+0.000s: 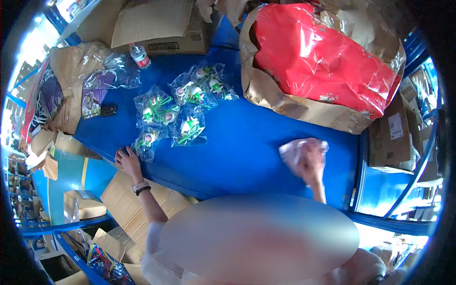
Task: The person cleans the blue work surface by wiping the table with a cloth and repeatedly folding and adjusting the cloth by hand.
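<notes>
On the right part of the blue table (228, 161), my right hand (312, 164) presses on a pale pinkish cloth (293, 153); the hand is slightly blurred. My left hand (127, 160) rests at the table's near left edge with its fingers apart and nothing in it. Just beyond it lie several clear plastic packets with green and white items, among them one near the hand (148, 137), one to its right (190, 126) and a cluster (199, 88) farther back.
A large brown paper bundle with red wrapping (323, 57) fills the back right. Behind stand a cardboard box (156, 28) and a bottle (139, 56). A black object (109, 110) lies at left, near purple packets (97, 92). Cardboard (137, 204) lies below the left edge.
</notes>
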Motion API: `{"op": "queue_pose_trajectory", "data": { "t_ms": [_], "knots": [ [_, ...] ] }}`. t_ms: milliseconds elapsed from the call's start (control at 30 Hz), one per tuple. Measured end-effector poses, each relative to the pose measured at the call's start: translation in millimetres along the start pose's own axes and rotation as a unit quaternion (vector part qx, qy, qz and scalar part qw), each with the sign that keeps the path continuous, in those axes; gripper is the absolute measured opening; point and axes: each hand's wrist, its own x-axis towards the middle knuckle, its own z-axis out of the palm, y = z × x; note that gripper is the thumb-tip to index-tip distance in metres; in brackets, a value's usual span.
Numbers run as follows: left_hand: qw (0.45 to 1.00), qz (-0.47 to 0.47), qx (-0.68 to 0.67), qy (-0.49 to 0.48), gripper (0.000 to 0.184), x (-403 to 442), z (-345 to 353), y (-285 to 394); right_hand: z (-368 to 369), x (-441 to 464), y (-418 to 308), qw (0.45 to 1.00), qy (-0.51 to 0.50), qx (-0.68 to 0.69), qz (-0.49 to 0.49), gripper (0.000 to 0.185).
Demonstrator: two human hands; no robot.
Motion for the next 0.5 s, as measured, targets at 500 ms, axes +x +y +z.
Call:
{"op": "queue_pose_trajectory", "data": {
  "t_ms": [500],
  "knots": [
    [0.989, -0.046, -0.120, -0.076, 0.052, 12, -23, 13, 54, 60, -200, 0.978, -0.041, 0.127, -0.159, 0.061]
  ]
}}
